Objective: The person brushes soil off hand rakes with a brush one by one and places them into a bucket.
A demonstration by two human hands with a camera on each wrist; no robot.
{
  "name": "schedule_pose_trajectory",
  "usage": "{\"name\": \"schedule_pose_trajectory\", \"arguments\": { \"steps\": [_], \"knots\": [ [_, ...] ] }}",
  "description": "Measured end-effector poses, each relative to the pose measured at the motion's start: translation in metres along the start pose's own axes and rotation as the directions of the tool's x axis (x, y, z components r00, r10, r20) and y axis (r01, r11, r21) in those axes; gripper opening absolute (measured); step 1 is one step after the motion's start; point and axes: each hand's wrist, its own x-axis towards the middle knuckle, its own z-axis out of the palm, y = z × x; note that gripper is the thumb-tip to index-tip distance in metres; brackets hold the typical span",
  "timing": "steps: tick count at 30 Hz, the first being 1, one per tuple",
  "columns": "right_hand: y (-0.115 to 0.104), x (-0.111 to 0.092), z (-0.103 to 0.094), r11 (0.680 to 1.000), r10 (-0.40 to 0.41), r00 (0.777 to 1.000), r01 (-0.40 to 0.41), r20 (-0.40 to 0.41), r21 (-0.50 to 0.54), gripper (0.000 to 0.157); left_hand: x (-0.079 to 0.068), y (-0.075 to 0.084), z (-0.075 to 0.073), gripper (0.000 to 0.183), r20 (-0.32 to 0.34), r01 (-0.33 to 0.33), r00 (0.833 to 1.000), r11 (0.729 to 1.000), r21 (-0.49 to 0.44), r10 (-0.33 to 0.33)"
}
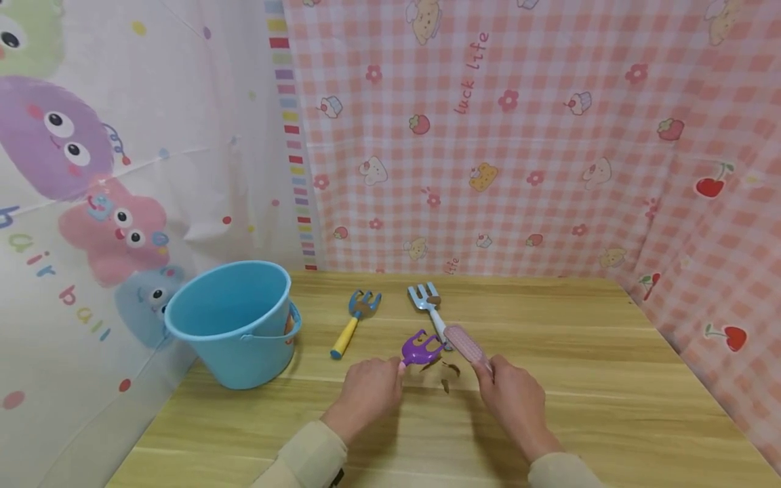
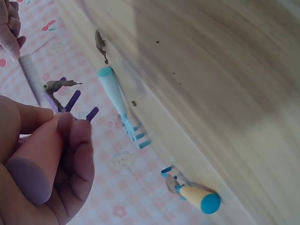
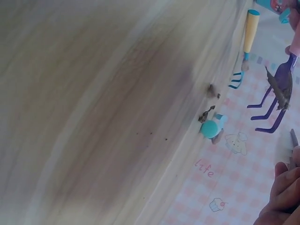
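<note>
In the head view my left hand [image 1: 369, 390] grips a small purple hand rake [image 1: 419, 351] by its pink handle [image 2: 40, 154]. A brown, leaf-like scrap [image 3: 280, 89] clings to the purple rake's head. My right hand [image 1: 515, 403] holds a slim pinkish tool [image 1: 466, 346] with a long, textured face, angled toward the purple tines. Both tools are raised over the table. Under them lie dark brown scraps [image 1: 451, 369]. Behind, a light-blue hand rake [image 1: 434, 317] rests on the wood with a brown lump by its tines. In the right wrist view, my right hand [image 3: 283, 187] shows at the edge.
Left of my hands stands a blue bucket [image 1: 244, 359] with its handle hanging down. Between bucket and light-blue rake lies a yellow-handled rake [image 1: 346, 335] with brown matter on its blue tines. A checked pink cloth [image 1: 488, 135] hangs behind the wooden table [image 1: 579, 352].
</note>
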Motion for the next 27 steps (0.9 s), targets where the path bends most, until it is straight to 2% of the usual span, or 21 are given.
{"name": "schedule_pose_trajectory", "arguments": {
  "steps": [3,7,13,16,21,27],
  "knots": [
    [-0.0006,-0.001,-0.0003,1.0,-0.012,0.999,0.012,-0.033,0.013,0.034,0.0009,-0.0019,0.0008,0.027,0.0,0.018,1.0,0.999,-0.042,-0.018],
    [-0.0009,-0.0016,-0.0008,1.0,-0.018,0.998,0.02,-0.067,0.021,0.034,0.0014,-0.0057,0.0041,0.024,-0.029,0.008,1.0,0.997,-0.079,-0.01],
    [-0.0014,-0.0022,-0.0021,0.999,-0.012,0.997,0.014,-0.077,0.034,0.036,-0.0001,-0.0091,0.006,0.014,-0.066,-0.013,0.998,0.994,-0.104,0.006],
    [-0.0021,-0.0024,-0.003,0.999,-0.005,0.998,0.008,-0.068,0.042,0.036,0.0001,-0.0089,0.0061,0.008,-0.056,0.01,0.998,0.994,-0.111,-0.016],
    [-0.0035,-0.003,-0.0059,0.999,-0.004,0.997,0.008,-0.078,0.054,0.037,0.0026,-0.0085,0.0065,0.015,-0.042,0.051,0.997,0.992,-0.118,-0.057],
    [-0.0045,-0.0026,-0.0064,0.998,-0.007,0.997,0.012,-0.083,0.063,0.036,0.0056,-0.0099,0.0065,0.02,-0.112,0.036,0.993,0.997,-0.069,-0.043]
  ]
}}
